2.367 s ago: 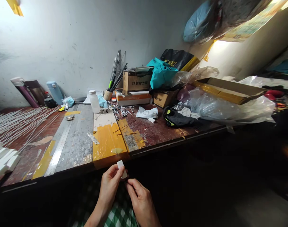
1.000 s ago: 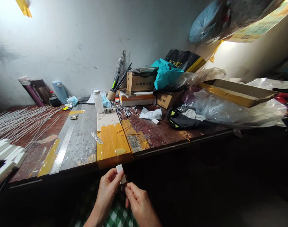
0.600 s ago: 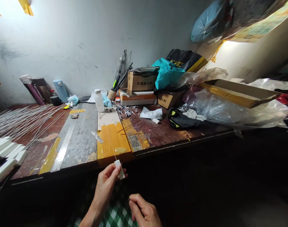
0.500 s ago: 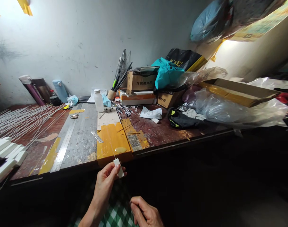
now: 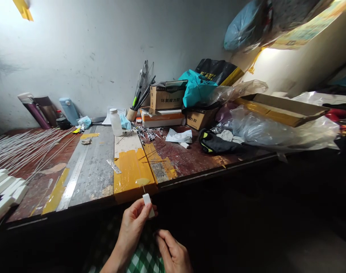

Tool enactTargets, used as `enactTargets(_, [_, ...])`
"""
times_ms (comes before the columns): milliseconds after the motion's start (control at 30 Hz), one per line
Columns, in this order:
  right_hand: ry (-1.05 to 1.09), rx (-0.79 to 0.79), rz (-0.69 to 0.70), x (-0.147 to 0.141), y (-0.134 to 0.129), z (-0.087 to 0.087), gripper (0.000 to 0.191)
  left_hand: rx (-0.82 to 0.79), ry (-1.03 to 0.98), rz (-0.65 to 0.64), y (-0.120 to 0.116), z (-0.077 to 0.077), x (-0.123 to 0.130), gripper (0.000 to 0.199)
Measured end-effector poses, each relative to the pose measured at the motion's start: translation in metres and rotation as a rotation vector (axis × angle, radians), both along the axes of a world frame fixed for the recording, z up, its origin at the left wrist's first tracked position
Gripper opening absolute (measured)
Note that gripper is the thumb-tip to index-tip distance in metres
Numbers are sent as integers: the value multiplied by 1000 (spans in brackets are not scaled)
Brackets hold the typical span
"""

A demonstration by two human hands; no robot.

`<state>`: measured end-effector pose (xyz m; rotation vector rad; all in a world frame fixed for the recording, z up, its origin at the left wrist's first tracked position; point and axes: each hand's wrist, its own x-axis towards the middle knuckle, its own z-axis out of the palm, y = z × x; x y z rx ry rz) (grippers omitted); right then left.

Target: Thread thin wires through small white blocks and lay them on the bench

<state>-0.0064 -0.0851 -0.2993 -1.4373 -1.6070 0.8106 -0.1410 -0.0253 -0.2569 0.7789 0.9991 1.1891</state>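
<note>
A small white block (image 5: 147,200) is pinched between the thumb and fingers of my left hand (image 5: 136,218), just in front of the bench edge. From its upper end a thin rod (image 5: 143,189) points toward the yellow-taped patch (image 5: 127,167), over a glossy puddle of glue-like stuff (image 5: 143,181). My right hand (image 5: 173,250) is lower and to the right, thumb and forefinger pressed together; whatever it grips is too small and dark to make out. A green checked cloth (image 5: 144,259) shows below the hands.
White blocks (image 5: 2,206) with long thin rods (image 5: 33,146) lie at the left. A metal ruler (image 5: 73,180), a short ruler piece (image 5: 114,166) and a translucent bottle (image 5: 115,123) are on the bench. Cartons (image 5: 167,96), a crumpled mask (image 5: 179,135) and plastic bags (image 5: 264,129) are farther right.
The view has shifted slightly. My left hand and the white block have moved a little right and down, nearer my right hand, and less of the rod shows above the block.
</note>
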Motion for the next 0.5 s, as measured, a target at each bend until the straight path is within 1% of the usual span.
enactTargets(67, [8, 19, 29, -3, 9, 6, 33, 14, 11, -23, -2, -8, 3, 42])
enactTargets(133, [8, 39, 49, -6, 17, 11, 33, 23, 27, 7, -2, -13, 4, 41])
enactTargets(267, [-10, 65, 69, -13, 29, 15, 34, 33, 67, 63, 4, -11, 0, 40])
enactTargets(333, [-24, 59, 68, -17, 33, 15, 29, 37, 80, 71, 8, -9, -2, 40])
enactTargets(433, [-38, 53, 23, -19, 36, 15, 18, 33, 86, 84, 12, -10, -4, 40])
enactTargets(500, [-26, 54, 13, -20, 37, 17, 18, 24, 72, 81, 12, -12, -5, 40])
